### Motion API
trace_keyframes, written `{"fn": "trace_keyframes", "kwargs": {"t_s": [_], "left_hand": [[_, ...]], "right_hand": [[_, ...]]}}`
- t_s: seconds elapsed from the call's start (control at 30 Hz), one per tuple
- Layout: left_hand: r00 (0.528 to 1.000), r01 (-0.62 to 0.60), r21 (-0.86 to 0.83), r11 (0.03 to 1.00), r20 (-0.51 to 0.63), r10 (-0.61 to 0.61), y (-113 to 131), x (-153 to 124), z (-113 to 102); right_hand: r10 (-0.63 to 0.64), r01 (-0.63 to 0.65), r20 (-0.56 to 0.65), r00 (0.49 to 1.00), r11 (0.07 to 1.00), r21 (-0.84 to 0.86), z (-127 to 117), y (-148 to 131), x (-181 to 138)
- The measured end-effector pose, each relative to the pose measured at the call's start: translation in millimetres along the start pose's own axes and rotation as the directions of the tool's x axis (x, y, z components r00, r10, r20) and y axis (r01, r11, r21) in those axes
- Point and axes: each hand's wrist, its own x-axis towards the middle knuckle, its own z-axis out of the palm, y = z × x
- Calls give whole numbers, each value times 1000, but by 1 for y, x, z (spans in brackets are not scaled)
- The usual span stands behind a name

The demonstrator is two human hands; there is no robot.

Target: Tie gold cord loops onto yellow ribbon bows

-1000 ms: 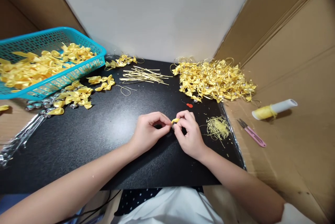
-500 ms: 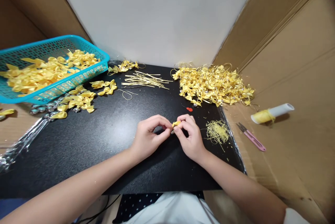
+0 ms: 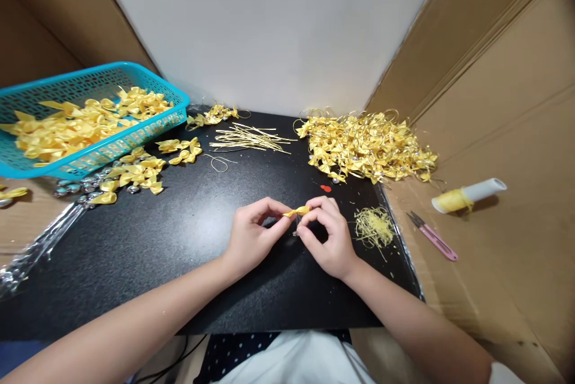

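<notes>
Between my two hands, just above the black tabletop (image 3: pixel 193 276), is a small yellow ribbon bow (image 3: pixel 296 211). My left hand (image 3: pixel 256 231) pinches the bow's left end between thumb and fingers. My right hand (image 3: pixel 330 237) has its fingertips at the bow's right end, its thumb lower down. A small silvery bell or bead (image 3: pixel 295 233) hangs just under the bow by the right thumb; its exact shape is too small to tell. Near my right hand lies a tangle of thin yellow cord scraps (image 3: pixel 375 227).
A turquoise basket (image 3: pixel 179 105) of yellow bows stands at the left, with loose bows (image 3: pixel 139 171) and silver wire stems (image 3: pixel 42 246) before it. Cut gold cords (image 3: pixel 251 137) lie at the back. A bow pile (image 3: pixel 368 144), pink thread snips (image 3: pixel 433 237) and a white tube (image 3: pixel 485 189) are to the right.
The bow has turned and shows more of its length between my fingertips. My right thumb has dropped slightly away from it, and the silvery piece now hangs lower.
</notes>
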Motion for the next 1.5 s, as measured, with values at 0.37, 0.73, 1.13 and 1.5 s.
{"fn": "trace_keyframes", "kwargs": {"t_s": [0.37, 0.73, 1.13, 1.5], "left_hand": [[999, -23, -34, 999, -26, 22, 0, 1, 0], [998, -52, -98, 994, 21, 54, 1, 1, 1], [999, -43, -123, 991, 24, 46, 0, 1, 1], [999, -24, -130, 991, 28, 27, 0, 1, 1]], "right_hand": [[-94, 95, -19, 995, 995, 26, -4, -1, 1], [-29, 27, 14, 999, 993, 116, -3, 0, 2], [-50, 46, 20, 999, 990, 136, -3, 1, 3], [-48, 45, 18, 999, 990, 134, -3, 1, 3]]}}
